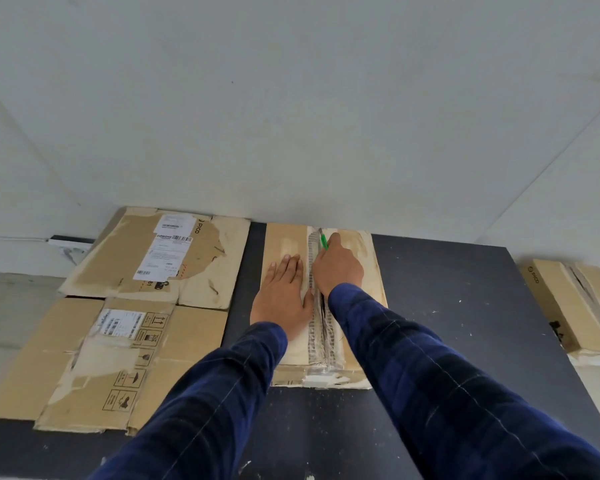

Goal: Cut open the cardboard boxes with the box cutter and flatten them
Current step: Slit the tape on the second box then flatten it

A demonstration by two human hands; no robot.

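A closed box (284,240) lies at centre frame on a dark table (447,306), its long axis running away from the camera towards the wall (291,116). A taped seam (321,341) runs down the middle of its top face.

The left hand (283,292) is laid flat on the box top, just left of the seam. Its fingers are straight and together, and nothing is grasped.

The right hand (338,268) is positioned just right of the seam, with its fingers curled round a green cutter (323,242). The cutter is held at the far end of the seam, near the upper edge of the box. The blade tip is too small to be resolved, so contact with the tape cannot be confirmed.

Both forearms are covered by dark blue checked sleeves (413,375) entering from the lower edge of the frame.

Two flattened boxes are located at the left of the frame. The upper sheet (118,258) bears white shipping labels (168,247). The lower sheet (187,341) lies just below it, carrying a label and printed handling symbols.

A third box (561,299), not flattened, is seen at the right edge, beyond the table.
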